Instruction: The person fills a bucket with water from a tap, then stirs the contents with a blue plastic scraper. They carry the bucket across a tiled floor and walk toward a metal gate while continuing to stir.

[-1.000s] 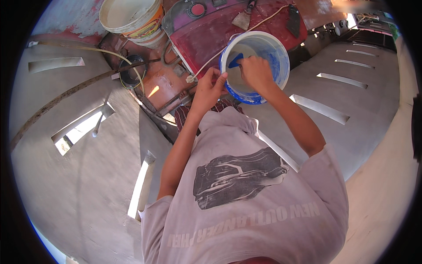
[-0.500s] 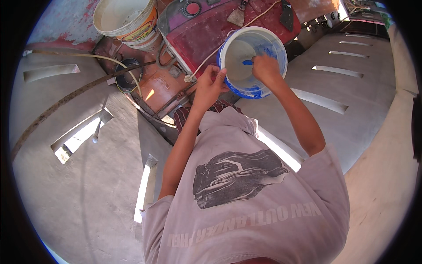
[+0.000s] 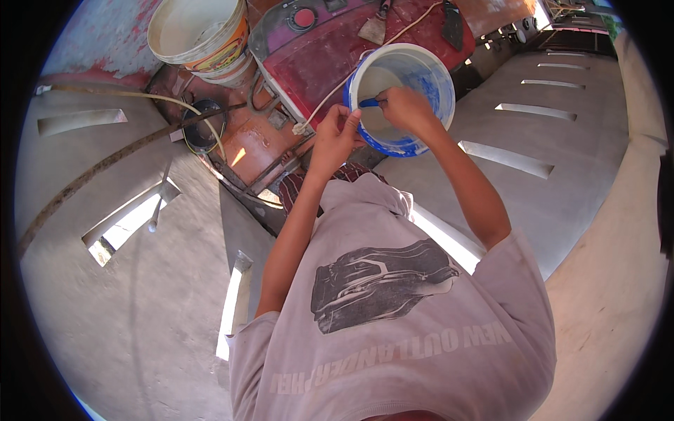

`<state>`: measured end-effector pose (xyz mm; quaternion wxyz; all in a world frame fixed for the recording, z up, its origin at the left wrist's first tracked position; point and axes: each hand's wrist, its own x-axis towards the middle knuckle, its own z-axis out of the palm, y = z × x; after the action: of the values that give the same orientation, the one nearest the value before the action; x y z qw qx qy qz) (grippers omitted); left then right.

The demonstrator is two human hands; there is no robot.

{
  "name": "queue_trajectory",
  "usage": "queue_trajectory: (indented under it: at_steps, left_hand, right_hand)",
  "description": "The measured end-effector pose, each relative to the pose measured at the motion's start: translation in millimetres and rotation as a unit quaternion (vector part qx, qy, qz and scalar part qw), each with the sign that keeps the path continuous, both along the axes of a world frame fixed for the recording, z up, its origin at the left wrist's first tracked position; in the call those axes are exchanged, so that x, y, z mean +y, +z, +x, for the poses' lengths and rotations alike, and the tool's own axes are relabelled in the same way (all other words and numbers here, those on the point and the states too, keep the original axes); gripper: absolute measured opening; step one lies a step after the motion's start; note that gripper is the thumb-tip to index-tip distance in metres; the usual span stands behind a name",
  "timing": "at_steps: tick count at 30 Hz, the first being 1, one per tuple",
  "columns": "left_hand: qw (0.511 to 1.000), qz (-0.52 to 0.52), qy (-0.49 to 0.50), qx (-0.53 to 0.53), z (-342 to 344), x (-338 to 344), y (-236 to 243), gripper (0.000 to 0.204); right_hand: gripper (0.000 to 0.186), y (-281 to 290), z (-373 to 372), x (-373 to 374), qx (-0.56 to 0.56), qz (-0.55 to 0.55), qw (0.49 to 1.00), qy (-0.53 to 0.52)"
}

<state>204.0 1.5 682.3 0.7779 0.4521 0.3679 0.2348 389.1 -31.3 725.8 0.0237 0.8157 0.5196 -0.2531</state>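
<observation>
A white bucket (image 3: 442,78) with blue smears and a blue outside is tilted so its mouth faces me. Pale, whitish material lies in its bottom. My left hand (image 3: 335,137) grips the bucket's left rim, thumb on the edge and fingers against the outer wall. Inside the mouth, my right hand (image 3: 407,111) is closed round a tool with a blue handle (image 3: 369,102). The handle's end points toward the left rim, and the tool's working part is hidden by my hand.
Behind the bucket stands a red appliance (image 3: 309,77) with a round knob, carrying a flat scraper (image 3: 373,29), a dark blade tool (image 3: 453,28) and a white cord (image 3: 330,97). A larger stained bucket (image 3: 217,59) stands far left, near a dark bowl (image 3: 203,126) and hose (image 3: 158,91).
My right hand has moved left inside the bucket, carrying the blue-handled tool closer to the left rim. The left hand keeps its hold, and the bucket has barely shifted.
</observation>
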Motion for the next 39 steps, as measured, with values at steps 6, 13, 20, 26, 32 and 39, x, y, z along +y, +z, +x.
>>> queue_trajectory:
  at_steps: [6, 13, 20, 26, 32, 39]
  left_hand:
    - [1.000, 0.016, 0.000, 0.000, -3, -2, -3, 0.031]
    - [1.000, 0.004, 0.007, -0.001, -5, -6, -3, 0.032]
    - [1.000, 0.010, 0.017, 0.012, -3, -8, 4, 0.032]
    - [0.999, 0.033, 0.031, 0.008, -2, -11, 6, 0.028]
    - [1.000, 0.017, 0.018, -0.003, -2, -10, 2, 0.027]
    - [1.000, 0.025, 0.006, 0.004, -2, -10, -2, 0.030]
  right_hand:
    - [0.024, -12, 2, 5, -0.064, 0.108, 0.992, 0.009]
    - [0.022, -25, 34, -8, -0.161, 0.071, 0.984, 0.041]
    - [0.025, -19, 39, -22, -0.135, -0.147, 0.978, 0.057]
    - [0.030, -21, 16, -22, -0.034, -0.196, 0.977, 0.071]
    - [0.026, -16, -1, -9, 0.036, -0.071, 0.997, 0.014]
    - [0.023, -17, 6, 7, -0.053, 0.097, 0.994, 0.023]
